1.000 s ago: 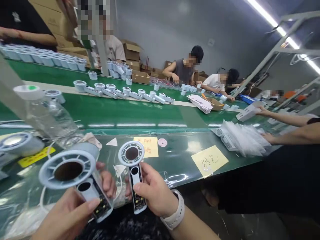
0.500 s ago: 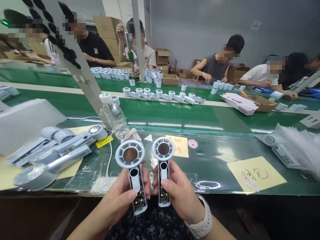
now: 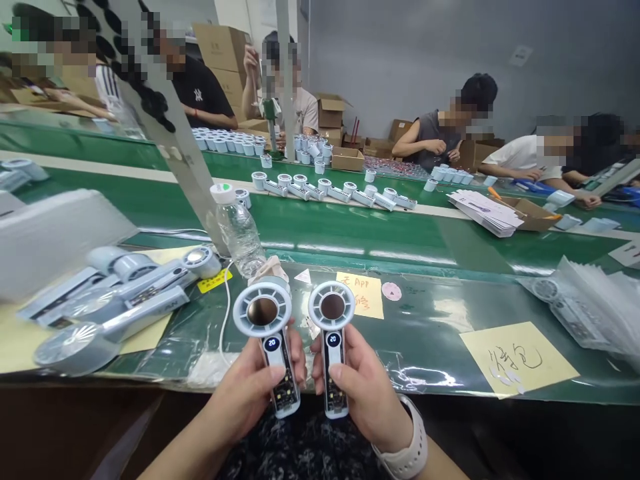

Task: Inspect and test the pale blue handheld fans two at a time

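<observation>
Two light-blue handheld fans are held upright side by side over the bench's front edge. My left hand [image 3: 257, 377] is closed around the handle of one handheld fan [image 3: 267, 308], thumb resting on its front. Around the other handheld fan [image 3: 333, 307] my right hand [image 3: 363, 383] is wrapped, its thumb likewise on the front of the handle. Each handle has a small round display lit with "20", and circuit parts show through its lower part. A pale watch strap circles my right wrist.
More handheld fans [image 3: 113, 327] lie piled at the left, near a plastic bottle [image 3: 240, 230]. Yellow paper notes [image 3: 517, 360] and clear plastic bags [image 3: 575, 307] are at the right. Fans line the green conveyor [image 3: 400, 233]; several people work beyond it. A slanted metal post [image 3: 185, 160] rises at left.
Both round displays were dark and now show "20". The fans stay in my hands, and the whole view has shifted slightly.
</observation>
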Tool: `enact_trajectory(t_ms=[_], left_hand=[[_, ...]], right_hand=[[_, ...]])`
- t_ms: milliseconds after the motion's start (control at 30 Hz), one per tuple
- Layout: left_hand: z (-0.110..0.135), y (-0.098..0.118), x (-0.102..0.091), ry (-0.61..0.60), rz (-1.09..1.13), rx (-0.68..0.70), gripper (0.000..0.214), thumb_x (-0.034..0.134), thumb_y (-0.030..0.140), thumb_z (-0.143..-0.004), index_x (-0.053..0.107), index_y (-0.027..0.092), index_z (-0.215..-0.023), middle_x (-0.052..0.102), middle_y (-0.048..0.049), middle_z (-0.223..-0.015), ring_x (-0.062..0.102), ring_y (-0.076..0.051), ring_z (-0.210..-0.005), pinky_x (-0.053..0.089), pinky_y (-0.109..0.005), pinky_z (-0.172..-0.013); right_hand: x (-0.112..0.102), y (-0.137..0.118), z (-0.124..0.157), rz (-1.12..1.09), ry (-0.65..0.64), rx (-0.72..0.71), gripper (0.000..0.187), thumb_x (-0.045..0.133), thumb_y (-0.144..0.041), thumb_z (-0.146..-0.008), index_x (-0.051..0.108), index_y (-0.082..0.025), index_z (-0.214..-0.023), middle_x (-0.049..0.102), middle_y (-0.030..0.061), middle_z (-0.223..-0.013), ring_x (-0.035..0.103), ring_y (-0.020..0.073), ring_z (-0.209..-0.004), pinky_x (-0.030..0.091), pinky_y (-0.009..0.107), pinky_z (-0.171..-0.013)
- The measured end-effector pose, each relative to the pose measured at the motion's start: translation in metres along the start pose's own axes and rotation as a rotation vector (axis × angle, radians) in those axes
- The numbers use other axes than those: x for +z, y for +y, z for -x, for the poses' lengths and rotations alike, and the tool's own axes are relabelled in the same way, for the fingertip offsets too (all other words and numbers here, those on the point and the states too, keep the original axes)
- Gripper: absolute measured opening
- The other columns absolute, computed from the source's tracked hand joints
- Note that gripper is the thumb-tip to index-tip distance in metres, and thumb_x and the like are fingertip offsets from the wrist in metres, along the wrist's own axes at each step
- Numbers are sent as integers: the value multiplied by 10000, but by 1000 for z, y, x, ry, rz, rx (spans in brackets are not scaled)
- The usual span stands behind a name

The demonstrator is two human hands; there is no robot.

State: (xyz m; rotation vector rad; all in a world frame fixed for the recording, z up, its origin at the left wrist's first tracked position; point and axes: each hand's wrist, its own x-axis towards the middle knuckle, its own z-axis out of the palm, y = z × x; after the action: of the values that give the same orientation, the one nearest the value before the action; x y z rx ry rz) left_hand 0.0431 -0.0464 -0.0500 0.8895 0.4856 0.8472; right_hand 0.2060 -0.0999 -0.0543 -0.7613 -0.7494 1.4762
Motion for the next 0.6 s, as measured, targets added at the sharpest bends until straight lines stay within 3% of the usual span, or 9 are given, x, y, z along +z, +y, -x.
enact_trajectory(t_ms=[100, 300, 400, 600], left_hand=[[3, -1, -3, 100, -11, 45, 331, 713, 371, -814, 599, 277, -1110, 577, 9, -805, 574, -157, -652, 501, -303, -607], [13, 6, -5, -68, -189, 30, 282, 656, 437, -855, 631, 220, -1033, 611, -38, -816, 575, -210, -732, 486, -365, -721], [9, 7, -5, -71, -227, 13, 245, 632, 445, -868, 620, 210, -933, 624, -46, -780, 585, -232, -769, 474, -360, -729], [2, 5, 0, -84, -251, 33, 275, 626, 465, -874, 591, 228, -1008, 627, -29, -799, 610, -220, -743, 488, -358, -715]], right_hand=[[1, 6, -1, -8, 35, -11, 396, 743, -425, -798, 616, -220, -1112, 610, 32, -920, 559, 146, -671, 494, 260, -551], [3, 6, -2, -9, 6, -19, 416, 763, -454, -764, 620, -220, -1078, 604, 30, -904, 567, 152, -670, 493, 265, -534], [5, 2, -3, -26, 35, -21, 393, 760, -436, -769, 625, -219, -1067, 606, 23, -886, 558, 147, -651, 489, 270, -538], [7, -7, 0, -52, 80, 5, 324, 750, -423, -766, 641, -205, -980, 630, 34, -918, 585, 162, -707, 507, 277, -599]])
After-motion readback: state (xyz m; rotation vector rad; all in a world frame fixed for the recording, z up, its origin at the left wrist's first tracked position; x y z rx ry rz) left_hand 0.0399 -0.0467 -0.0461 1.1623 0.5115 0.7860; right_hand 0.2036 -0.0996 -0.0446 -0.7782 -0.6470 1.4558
